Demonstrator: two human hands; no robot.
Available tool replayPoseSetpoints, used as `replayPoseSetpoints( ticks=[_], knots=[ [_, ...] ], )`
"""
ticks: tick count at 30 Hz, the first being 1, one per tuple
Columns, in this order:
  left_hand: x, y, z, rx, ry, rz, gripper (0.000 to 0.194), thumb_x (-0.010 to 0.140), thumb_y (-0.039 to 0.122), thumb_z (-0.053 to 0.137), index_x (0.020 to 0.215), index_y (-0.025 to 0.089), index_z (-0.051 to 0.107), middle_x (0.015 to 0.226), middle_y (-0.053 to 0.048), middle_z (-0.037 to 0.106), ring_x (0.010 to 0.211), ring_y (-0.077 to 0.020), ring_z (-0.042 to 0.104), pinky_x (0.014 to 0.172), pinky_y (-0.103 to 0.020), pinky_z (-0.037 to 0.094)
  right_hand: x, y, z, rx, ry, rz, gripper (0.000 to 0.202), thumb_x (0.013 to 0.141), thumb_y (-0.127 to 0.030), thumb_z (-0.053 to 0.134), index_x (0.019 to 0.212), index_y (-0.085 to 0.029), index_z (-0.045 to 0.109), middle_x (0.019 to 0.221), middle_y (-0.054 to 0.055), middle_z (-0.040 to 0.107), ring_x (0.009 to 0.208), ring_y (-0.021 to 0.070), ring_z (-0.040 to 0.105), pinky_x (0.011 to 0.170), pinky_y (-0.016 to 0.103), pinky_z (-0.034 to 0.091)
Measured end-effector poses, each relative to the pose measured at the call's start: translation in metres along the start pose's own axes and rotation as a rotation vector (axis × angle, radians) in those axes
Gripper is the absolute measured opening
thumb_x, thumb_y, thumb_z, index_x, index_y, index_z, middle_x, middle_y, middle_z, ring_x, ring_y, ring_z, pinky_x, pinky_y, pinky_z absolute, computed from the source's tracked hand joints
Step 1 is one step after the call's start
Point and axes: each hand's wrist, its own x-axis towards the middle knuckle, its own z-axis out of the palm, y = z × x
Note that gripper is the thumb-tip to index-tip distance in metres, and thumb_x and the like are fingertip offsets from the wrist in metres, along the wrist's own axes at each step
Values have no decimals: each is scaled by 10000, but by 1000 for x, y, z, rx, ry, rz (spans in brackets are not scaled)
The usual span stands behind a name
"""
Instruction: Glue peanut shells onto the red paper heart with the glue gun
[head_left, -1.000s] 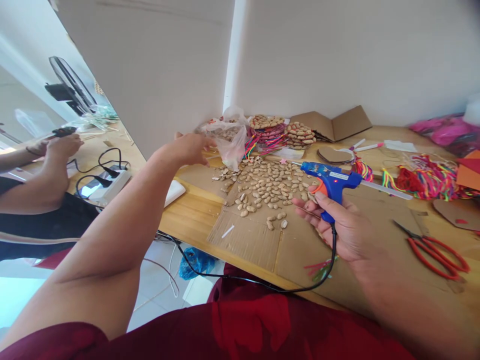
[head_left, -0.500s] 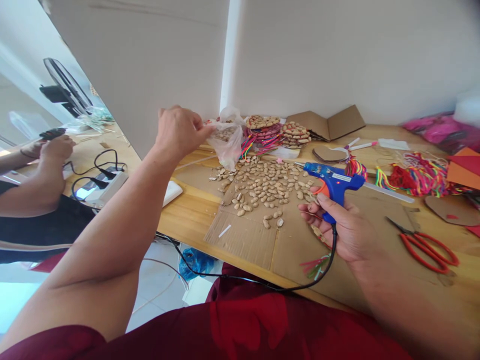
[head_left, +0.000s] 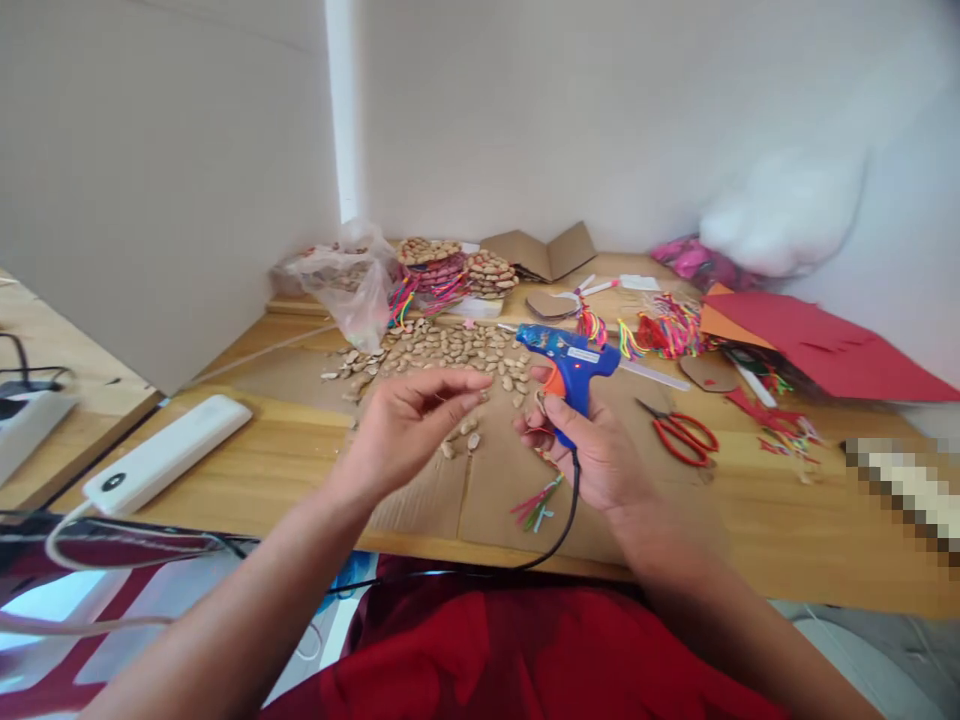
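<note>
Right hand grips glue gun inside desk's near edge;
likely light, stiff; hold its handle; left hand pinched, contents unclear.

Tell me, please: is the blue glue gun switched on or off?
Apparently on: a small red light glows on the blue glue gun in the right hand.

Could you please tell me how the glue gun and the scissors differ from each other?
Place: the glue gun is held up in the person's right grip, while the scissors lie with no hand on them.
Colour: the glue gun is mostly blue; the scissors are mostly red.
Cord: a black cord hangs from the glue gun; the scissors have none.
Shared: both have narrow tips, pointing toward the picture's left.
</note>
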Motion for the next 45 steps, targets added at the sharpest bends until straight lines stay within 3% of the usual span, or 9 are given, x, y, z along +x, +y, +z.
replayPoseSetpoints(
  ticks=[5,12,15,20,26,32,37,40,45],
  knots=[
    [-11,-7,47,-387,-181,-165,248,830,311,827,1068,242,817,857,-36,789,782,-180,729,782,-325,601,-9,8,-10,-38,-10,-80,357,806,-384,838,1103,-270,677,813,-33,712,657,125,657,614,245,535],
    [-17,-12,74,-595,-283,-305,216,792,296,862,961,177,798,757,-10,703,677,-119,644,682,-260,534,-17,20,-27,-18,4,-84,404,797,-367,856,1162,-285,703,1002,-10,728,799,135,690,650,248,567],
    [-18,-16,77,-665,-326,-375,193,839,321,821,953,174,774,798,-27,718,698,-135,662,695,-281,544,-23,16,-32,-33,-14,-59,410,821,-423,826,1157,-260,657,851,-19,716,679,139,682,556,245,546],
    [-10,-24,71,-696,-210,-476,235,755,248,884,957,190,780,946,-50,764,825,-137,700,695,-218,547,-32,-1,-51,-143,10,-81,311,873,-475,762,973,-224,607,687,-43,645,510,96,582,452,203,419],
    [1,-39,64,-583,-156,-515,333,690,295,931,971,191,787,956,-39,771,795,-107,696,714,-198,550,-40,-23,-80,-127,70,-35,389,853,-476,774,1133,-234,655,603,-70,568,446,74,462,414,192,261],
    [5,-55,69,-90,-200,-225,323,798,348,838,1076,199,769,1010,-61,786,879,-176,720,791,-285,571,-30,-40,-80,-127,204,-40,445,745,-492,836,1058,-212,692,506,-88,487,406,80,409,397,218,202],
    [1,-62,75,460,-305,166,140,883,243,711,1004,218,775,952,-49,792,834,-196,720,793,-317,557,-11,-22,-86,-96,239,-136,376,773,-447,827,1044,-233,677,515,-89,494,416,83,415,403,218,235],
    [3,-62,74,584,-346,344,149,905,227,679,1025,208,765,981,-76,794,917,-231,728,852,-348,554,-5,-11,-93,-96,237,-123,355,788,-437,819,1039,-230,677,520,-87,495,423,82,414,412,216,263],
    [9,-60,73,712,-375,440,184,968,232,613,1106,199,730,1016,-82,791,919,-230,721,833,-347,551,-5,-7,-99,-121,228,-102,331,799,-433,811,1032,-236,685,537,-82,499,449,87,424,423,213,288]
  ],
)
